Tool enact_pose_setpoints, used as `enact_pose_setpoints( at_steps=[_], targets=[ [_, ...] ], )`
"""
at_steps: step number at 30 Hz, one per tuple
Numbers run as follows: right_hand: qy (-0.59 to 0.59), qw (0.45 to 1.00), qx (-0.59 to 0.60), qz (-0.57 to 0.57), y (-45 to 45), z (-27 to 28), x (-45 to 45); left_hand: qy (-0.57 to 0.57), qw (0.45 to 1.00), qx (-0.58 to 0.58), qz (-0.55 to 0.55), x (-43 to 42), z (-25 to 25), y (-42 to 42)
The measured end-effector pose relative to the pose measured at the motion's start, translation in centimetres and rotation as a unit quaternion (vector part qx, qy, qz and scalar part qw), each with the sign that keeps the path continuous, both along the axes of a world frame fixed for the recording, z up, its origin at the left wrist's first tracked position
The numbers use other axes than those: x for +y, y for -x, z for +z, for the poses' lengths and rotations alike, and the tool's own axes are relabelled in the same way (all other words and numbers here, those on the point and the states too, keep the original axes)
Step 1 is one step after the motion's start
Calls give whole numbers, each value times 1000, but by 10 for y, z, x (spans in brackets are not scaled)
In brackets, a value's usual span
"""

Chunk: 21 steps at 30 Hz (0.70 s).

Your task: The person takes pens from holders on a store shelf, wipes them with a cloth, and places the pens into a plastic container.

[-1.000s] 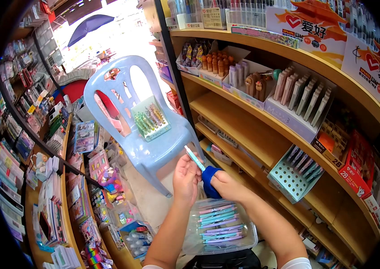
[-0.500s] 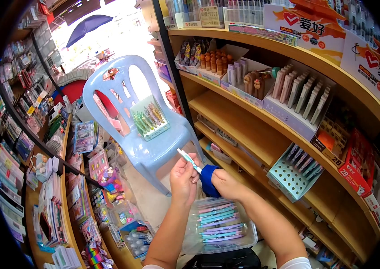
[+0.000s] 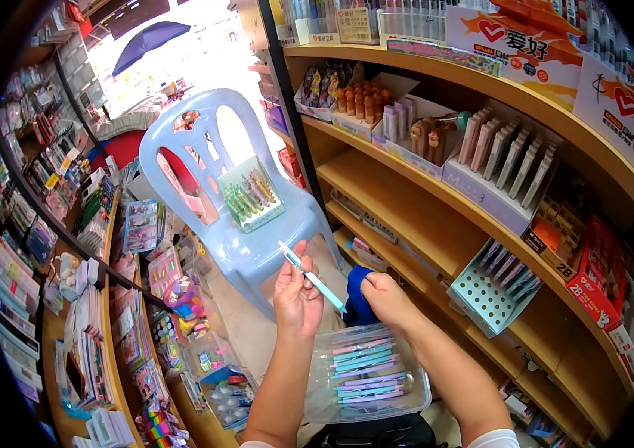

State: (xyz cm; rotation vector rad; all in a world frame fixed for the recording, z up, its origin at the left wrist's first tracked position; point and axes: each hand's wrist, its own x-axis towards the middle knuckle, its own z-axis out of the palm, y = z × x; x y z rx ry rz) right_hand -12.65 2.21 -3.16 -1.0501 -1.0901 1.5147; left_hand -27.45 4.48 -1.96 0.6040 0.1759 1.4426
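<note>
My left hand (image 3: 298, 299) grips a light blue and white pen (image 3: 317, 284) between thumb and fingers, tilted with its white end up and to the left. Just right of the pen, my right hand (image 3: 385, 296) is closed on a dark blue cloth (image 3: 358, 296), which hangs apart from the pen. Below both hands sits a clear plastic box (image 3: 416, 407) with several pink, teal and purple pens (image 3: 365, 361) lying in two groups.
Ahead stands a light blue plastic chair (image 3: 246, 257) bearing a display box of pens (image 3: 252, 196). On the right are wooden shelves (image 3: 406, 205) with stationery boxes and a dotted pen box (image 3: 486, 302). Left, racks hold notebooks (image 3: 89, 336) and small goods.
The cloth was wrapped on the pen's lower end; now it has moved off to the right with my right hand. More of the pen shows in my left hand.
</note>
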Motion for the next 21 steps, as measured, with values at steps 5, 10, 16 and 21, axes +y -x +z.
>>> enact_pose_setpoints(
  at_steps=[5, 10, 16, 21],
  targets=[
    [-1, 1000, 3, 3, -1, -11, 4, 3, 1000, 10, 3, 1, -1, 0],
    [22, 1000, 7, 13, -1, -4, 2, 17, 999, 23, 26, 1, -2, 1],
    [24, 1000, 8, 17, -1, -3, 2, 35, 998, 32, 49, 0, 0, 0],
    [23, 999, 16, 24, -2, -6, 3, 30, 998, 33, 34, 1, -3, 1]
  ],
)
